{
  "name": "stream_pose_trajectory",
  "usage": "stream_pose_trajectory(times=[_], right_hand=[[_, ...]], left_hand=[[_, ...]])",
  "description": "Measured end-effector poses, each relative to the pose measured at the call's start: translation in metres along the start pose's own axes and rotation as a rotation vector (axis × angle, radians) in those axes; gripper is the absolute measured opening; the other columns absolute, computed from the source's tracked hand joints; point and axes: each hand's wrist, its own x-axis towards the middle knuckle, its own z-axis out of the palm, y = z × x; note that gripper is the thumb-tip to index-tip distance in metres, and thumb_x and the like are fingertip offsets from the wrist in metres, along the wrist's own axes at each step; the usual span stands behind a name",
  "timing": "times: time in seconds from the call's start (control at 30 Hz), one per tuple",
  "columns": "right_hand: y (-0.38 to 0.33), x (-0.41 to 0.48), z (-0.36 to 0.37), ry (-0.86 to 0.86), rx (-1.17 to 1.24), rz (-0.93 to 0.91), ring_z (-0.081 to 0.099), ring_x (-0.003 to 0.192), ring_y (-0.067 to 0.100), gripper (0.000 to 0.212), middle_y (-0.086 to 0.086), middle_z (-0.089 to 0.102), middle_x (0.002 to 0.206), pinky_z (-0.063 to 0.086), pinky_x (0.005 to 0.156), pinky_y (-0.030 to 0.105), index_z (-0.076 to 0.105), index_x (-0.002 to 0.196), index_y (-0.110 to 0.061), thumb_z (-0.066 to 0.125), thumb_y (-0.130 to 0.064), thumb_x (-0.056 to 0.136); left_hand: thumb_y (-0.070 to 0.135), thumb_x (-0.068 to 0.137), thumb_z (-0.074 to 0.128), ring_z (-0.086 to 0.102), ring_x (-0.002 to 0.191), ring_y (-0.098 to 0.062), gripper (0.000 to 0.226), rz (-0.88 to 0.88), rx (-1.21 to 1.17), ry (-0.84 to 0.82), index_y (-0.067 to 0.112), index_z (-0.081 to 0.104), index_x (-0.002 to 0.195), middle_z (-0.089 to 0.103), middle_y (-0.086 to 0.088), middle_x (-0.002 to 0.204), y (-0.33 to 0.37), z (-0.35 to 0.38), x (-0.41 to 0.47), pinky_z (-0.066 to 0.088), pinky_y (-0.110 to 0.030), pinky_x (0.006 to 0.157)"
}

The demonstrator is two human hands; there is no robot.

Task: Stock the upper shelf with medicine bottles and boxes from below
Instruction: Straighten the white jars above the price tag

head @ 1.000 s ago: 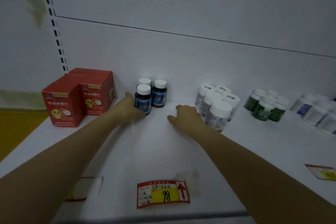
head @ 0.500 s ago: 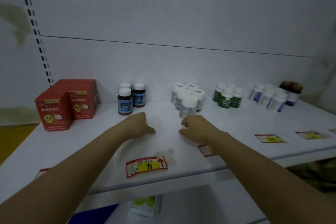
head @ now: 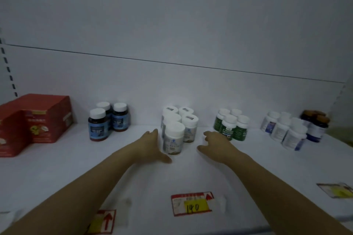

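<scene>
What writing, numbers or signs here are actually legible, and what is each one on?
"140": handwritten on the yellow patch of the middle price tag, which also has a red up arrow in its corner.
Red up arrow only, words unreadable: left price tag.
Too blurred to read: right price tag, the print on the red boxes, and the labels on all the bottles.

Both arms are out over the shelf, fingers loose. The left hand lies flat just beside the front white bottle; the right hand spreads near the green bottles.
</scene>
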Motion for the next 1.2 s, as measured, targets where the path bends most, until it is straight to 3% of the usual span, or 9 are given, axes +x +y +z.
stream_pose_trajectory(times=[0.1, 0.33, 0.5, 0.63, 0.77, 0.93, 1.0, 1.2], right_hand=[[0.006, 0.023, 0.0, -0.031, 0.03, -0.094, 0.047, 0.128, 0.027, 0.063, 0.012, 0.047, 0.141, 0.039, 0.106, 0.034, 0.037, 0.141, -0.007, 0.055, -0.04, 0.091], [0.008, 0.045, -0.002, -0.043, 0.175, -0.288, 0.056, 0.115, 0.027, 0.048, 0.009, 0.059, 0.129, 0.045, 0.092, 0.03, 0.051, 0.127, -0.015, 0.062, -0.037, 0.086], [0.009, 0.048, -0.001, -0.048, 0.212, -0.325, 0.056, 0.116, 0.025, 0.045, 0.008, 0.06, 0.128, 0.043, 0.09, 0.027, 0.053, 0.125, -0.017, 0.062, -0.039, 0.087], [0.009, 0.05, -0.001, -0.057, 0.219, -0.323, 0.055, 0.119, 0.025, 0.05, 0.007, 0.058, 0.132, 0.045, 0.096, 0.03, 0.049, 0.13, -0.018, 0.062, -0.039, 0.086], [0.01, 0.053, 0.002, -0.049, 0.213, -0.303, 0.056, 0.118, 0.025, 0.053, 0.007, 0.059, 0.131, 0.046, 0.097, 0.032, 0.05, 0.129, -0.018, 0.063, -0.043, 0.084], [0.016, 0.045, 0.008, -0.053, 0.131, -0.209, 0.049, 0.125, 0.028, 0.066, 0.01, 0.051, 0.136, 0.043, 0.103, 0.038, 0.04, 0.137, -0.014, 0.06, -0.049, 0.085], [0.023, 0.037, 0.008, -0.066, 0.08, -0.173, 0.045, 0.128, 0.028, 0.071, 0.01, 0.046, 0.14, 0.04, 0.105, 0.037, 0.035, 0.141, -0.01, 0.056, -0.05, 0.087], [0.053, -0.003, -0.004, -0.038, 0.006, -0.122, 0.046, 0.124, 0.028, 0.061, 0.014, 0.046, 0.137, 0.042, 0.103, 0.038, 0.043, 0.136, -0.006, 0.052, -0.046, 0.091]], left_hand=[[0.049, 0.067, 0.078, 0.017, 0.145, -0.023, 0.113, 0.003, -0.044, 0.01, 0.019, 0.009, 0.151, 0.019, -0.006, 0.157, 0.005, 0.006, 0.012, 0.022, -0.038, 0.117], [0.035, 0.071, 0.079, 0.031, 0.137, -0.018, 0.093, 0.014, -0.198, 0.073, 0.023, 0.024, 0.144, 0.038, 0.004, 0.146, 0.012, 0.015, 0.016, 0.027, -0.039, 0.115], [0.051, 0.051, 0.078, 0.028, 0.14, -0.018, 0.114, 0.023, -0.219, 0.02, 0.028, 0.019, 0.146, 0.036, 0.006, 0.148, 0.011, 0.014, 0.016, 0.027, -0.044, 0.116], [0.054, 0.046, 0.075, 0.029, 0.139, -0.018, 0.117, 0.021, -0.198, 0.01, 0.027, 0.02, 0.145, 0.037, 0.005, 0.147, 0.013, 0.012, 0.017, 0.027, -0.043, 0.115], [0.033, 0.066, 0.081, 0.035, 0.132, -0.018, 0.097, -0.037, -0.17, 0.065, 0.022, 0.024, 0.143, 0.039, 0.001, 0.141, 0.015, 0.015, 0.018, 0.03, -0.037, 0.113], [0.054, 0.051, 0.083, 0.014, 0.146, -0.022, 0.132, -0.118, -0.097, 0.036, 0.02, 0.003, 0.151, 0.013, -0.003, 0.159, 0.015, 0.012, 0.014, 0.021, -0.043, 0.118], [0.053, 0.062, 0.08, 0.01, 0.147, -0.022, 0.127, -0.17, -0.054, 0.03, 0.017, -0.001, 0.152, 0.006, -0.005, 0.16, 0.017, 0.012, 0.007, 0.017, -0.04, 0.119], [0.053, 0.078, 0.067, 0.03, 0.14, -0.023, 0.094, -0.138, 0.073, 0.089, 0.011, 0.022, 0.149, 0.026, -0.008, 0.156, 0.029, 0.01, -0.036, 0.027, -0.032, 0.112]])
